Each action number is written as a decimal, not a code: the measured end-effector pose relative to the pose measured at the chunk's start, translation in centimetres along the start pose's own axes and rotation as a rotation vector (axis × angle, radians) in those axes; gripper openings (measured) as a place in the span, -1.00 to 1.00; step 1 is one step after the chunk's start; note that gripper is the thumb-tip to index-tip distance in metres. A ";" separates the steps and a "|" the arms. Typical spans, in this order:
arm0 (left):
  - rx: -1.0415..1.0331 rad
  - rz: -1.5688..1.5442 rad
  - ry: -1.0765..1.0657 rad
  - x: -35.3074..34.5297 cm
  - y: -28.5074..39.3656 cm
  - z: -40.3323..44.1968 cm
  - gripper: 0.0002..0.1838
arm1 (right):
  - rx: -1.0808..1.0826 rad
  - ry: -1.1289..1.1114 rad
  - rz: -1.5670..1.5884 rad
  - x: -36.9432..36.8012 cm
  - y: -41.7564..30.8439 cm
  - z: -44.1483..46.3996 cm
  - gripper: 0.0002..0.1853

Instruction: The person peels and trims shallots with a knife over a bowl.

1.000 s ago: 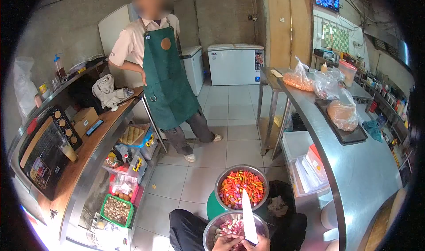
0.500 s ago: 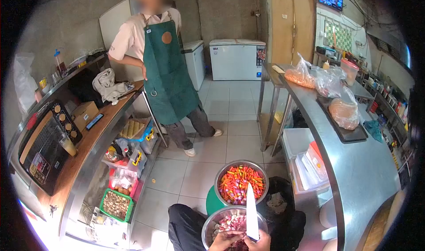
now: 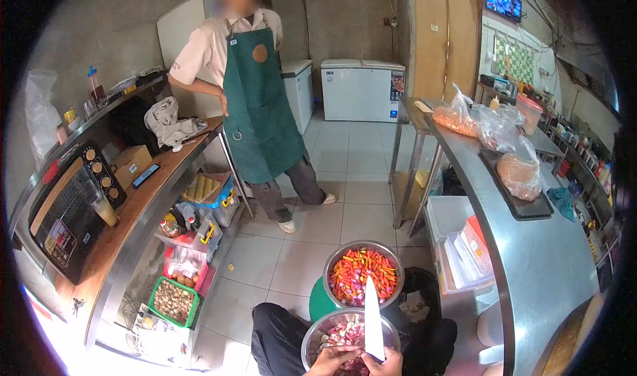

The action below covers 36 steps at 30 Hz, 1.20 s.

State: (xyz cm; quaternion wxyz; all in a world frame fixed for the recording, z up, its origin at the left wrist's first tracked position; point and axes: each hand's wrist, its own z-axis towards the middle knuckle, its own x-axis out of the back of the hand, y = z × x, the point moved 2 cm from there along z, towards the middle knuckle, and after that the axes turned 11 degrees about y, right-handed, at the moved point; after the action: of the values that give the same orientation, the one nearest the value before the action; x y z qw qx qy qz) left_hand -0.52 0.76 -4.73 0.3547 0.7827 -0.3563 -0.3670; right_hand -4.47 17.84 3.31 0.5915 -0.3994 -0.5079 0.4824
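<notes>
My right hand (image 3: 386,364) grips a kitchen knife (image 3: 373,319), its broad pale blade pointing up and away from me. Close beside it, my left hand (image 3: 335,361) has its fingers pinched together near the knife's base; whatever sits between them is too small to make out. Both hands are over a metal bowl (image 3: 309,341) between my legs, which contains pinkish-red shallots (image 3: 345,331), apparently peeled. Just beyond stands a second metal bowl (image 3: 326,270) with red and orange chillies (image 3: 361,270) and some purple shallots. The knife tip overlaps that bowl in view.
A person in a green apron (image 3: 259,111) stands ahead on the left. A steel counter (image 3: 531,263) with bagged food runs along my right. To the left are a wooden-topped counter (image 3: 149,190) and a green basket (image 3: 174,302) on a lower shelf. White chest freezers (image 3: 361,91) stand behind.
The camera view has shifted slightly. The knife blade leans a little further left, and both hands stay close together over the near bowl.
</notes>
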 end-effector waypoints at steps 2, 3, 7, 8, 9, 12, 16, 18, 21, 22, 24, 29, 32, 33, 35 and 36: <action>0.059 0.002 -0.034 0.3 0.1 -0.3 -0.72 | -0.026 -0.007 -0.037 -0.2 1.1 -0.3 -0.70; 0.118 0.005 -0.068 0.4 0.0 -0.4 -0.74 | 0.057 0.037 -0.060 -0.2 1.1 -0.2 -0.69; 0.308 -0.181 -0.207 1.7 -4.1 2.2 -0.76 | 0.085 -0.022 0.003 0.2 0.2 0.5 -0.65; 0.234 -0.092 -0.146 1.0 -1.7 0.7 -0.77 | 0.086 -0.022 0.004 0.3 -0.7 0.7 -0.65; 0.159 -0.003 -0.084 0.5 0.2 -0.3 -0.77 | 0.143 -0.006 -0.020 0.3 -2.7 1.1 -0.67; 0.096 -0.243 -0.201 2.3 -5.3 2.8 -0.79 | 0.140 -0.013 -0.006 -0.1 -2.5 0.7 -0.71; 0.015 -0.004 -0.171 0.3 0.3 -0.4 -0.76 | 0.099 -0.082 0.121 0.2 -8.7 1.9 -0.75; 0.023 0.021 -0.217 0.7 -0.8 0.2 -0.78 | 0.147 -0.019 0.098 -0.6 -3.7 1.1 -0.74; 0.274 -0.312 -0.234 2.2 -6.8 4.0 -0.78 | 0.163 0.007 0.030 0.2 -2.1 1.0 -0.74; 0.240 -0.261 -0.221 2.6 -6.6 3.7 -0.77 | 0.131 -0.030 -0.015 0.4 -2.4 1.0 -0.73; 0.134 -0.107 -0.190 2.4 -4.3 2.3 -0.77 | 0.159 -0.009 0.003 0.5 -3.7 1.2 -0.73; 0.028 -0.013 -0.172 1.4 -2.0 0.8 -0.73 | 0.154 0.017 0.021 0.1 -0.4 0.5 -0.68; 0.094 -0.017 -0.157 1.0 -0.3 0.0 -0.71 | 0.134 0.073 -0.001 -0.1 0.3 0.3 -0.60; 0.179 -0.038 -0.144 1.0 -0.1 -0.1 -0.68 | 0.192 0.076 0.016 0.0 -0.9 0.7 -0.56; 0.200 -0.032 -0.120 1.2 -0.3 -0.1 -0.68 | 0.246 0.091 0.028 0.0 -2.1 1.2 -0.52; 0.223 -0.024 -0.098 1.1 -0.1 -0.2 -0.67 | 0.217 0.088 0.020 0.0 -2.2 1.2 -0.50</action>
State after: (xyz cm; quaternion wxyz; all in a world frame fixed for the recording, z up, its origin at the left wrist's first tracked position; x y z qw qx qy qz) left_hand 0.19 -0.02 -5.11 0.2434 0.8025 -0.4023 -0.3672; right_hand -5.28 17.38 5.64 0.6483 -0.3589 -0.4221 0.5222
